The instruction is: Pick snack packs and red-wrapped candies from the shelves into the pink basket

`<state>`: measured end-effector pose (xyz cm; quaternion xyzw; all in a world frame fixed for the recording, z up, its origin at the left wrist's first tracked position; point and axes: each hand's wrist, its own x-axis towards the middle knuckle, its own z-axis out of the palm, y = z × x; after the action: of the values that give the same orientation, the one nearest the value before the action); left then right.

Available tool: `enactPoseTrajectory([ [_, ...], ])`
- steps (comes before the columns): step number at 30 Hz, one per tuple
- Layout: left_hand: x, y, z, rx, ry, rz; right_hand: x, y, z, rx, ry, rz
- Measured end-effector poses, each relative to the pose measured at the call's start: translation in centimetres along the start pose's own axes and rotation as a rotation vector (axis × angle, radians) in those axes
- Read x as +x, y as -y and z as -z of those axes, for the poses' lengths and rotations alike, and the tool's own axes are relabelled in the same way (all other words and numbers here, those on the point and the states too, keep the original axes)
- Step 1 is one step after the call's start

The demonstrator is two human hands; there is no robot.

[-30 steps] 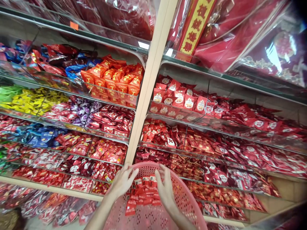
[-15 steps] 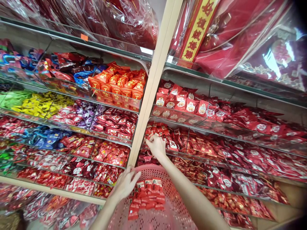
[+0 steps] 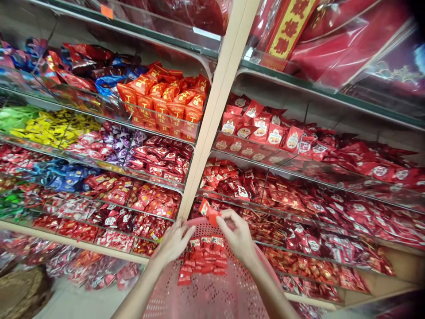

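Observation:
My left hand (image 3: 175, 241) rests on the far left rim of a pink perforated basket (image 3: 212, 301), with its fingers over the edge and thumb apart. Whether it grips the rim is partly hidden. Between thumb and fingers of my right hand (image 3: 236, 232) is a small red candy packet (image 3: 209, 212), held over the basket's far rim. Inside the basket lies a cluster of small red packets (image 3: 204, 261), some with black lettering on white.
Glass-fronted shelves of wrapped sweets stand on both sides of a pale wooden post (image 3: 219, 106). Orange-red packets (image 3: 166, 106) fill an upper left compartment. A woven basket (image 3: 23, 290) sits at the lower left.
My right hand has come down from the shelf compartment to the basket rim, now with a red packet in its fingers. The view has shifted slightly; my left hand remains at the rim.

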<state>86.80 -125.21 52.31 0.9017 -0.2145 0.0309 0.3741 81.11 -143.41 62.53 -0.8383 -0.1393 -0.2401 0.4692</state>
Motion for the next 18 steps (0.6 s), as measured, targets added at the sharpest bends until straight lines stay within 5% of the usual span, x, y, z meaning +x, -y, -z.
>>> enactPoseTrajectory([
  [6, -0.2, -0.3, 0.1, -0.019, -0.003, -0.002, -3.8, -4.9, -1.5, -0.23, 0.215, 0.002],
  [12, 0.0, -0.2, -0.1, -0.012, -0.009, -0.02, -4.6, -7.5, -3.2, -0.947, 0.349, 0.245],
  [18, 0.0, -0.2, 0.0, -0.005, -0.007, -0.02, -6.1, -8.8, -5.8, -1.013, 0.415, 0.313],
])
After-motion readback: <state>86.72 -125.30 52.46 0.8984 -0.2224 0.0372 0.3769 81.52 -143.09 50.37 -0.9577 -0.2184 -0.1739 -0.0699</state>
